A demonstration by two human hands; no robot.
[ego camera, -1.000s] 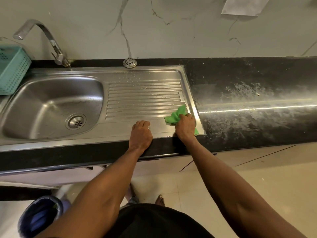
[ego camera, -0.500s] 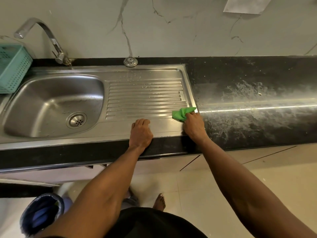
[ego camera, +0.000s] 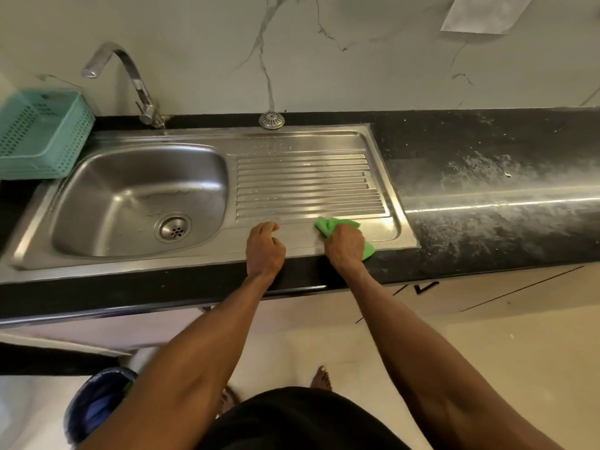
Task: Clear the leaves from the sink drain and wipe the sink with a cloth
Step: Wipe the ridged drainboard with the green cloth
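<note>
A stainless steel sink [ego camera: 97, 254] sits in a black counter, its basin on the left and a ribbed drainboard [ego camera: 308, 186] on the right. The drain [ego camera: 172, 228] at the basin bottom shows bare metal with no leaves on it. My right hand [ego camera: 344, 244] presses a green cloth [ego camera: 328, 226] onto the flat front strip of the drainboard. My left hand [ego camera: 264, 250] rests beside it on the sink's front rim, fingers curled, holding nothing.
A curved tap [ego camera: 130, 79] stands behind the basin. A teal plastic basket [ego camera: 39, 131] sits at the far left. A round metal strainer cap [ego camera: 271, 120] lies behind the drainboard. The black counter [ego camera: 503, 196] to the right is smeared white. A blue bin [ego camera: 97, 407] stands on the floor.
My right hand slid the cloth right to the drainboard's edge, then back left toward the middle. The fingers of my left hand have curled in; it stays on the front rim.
</note>
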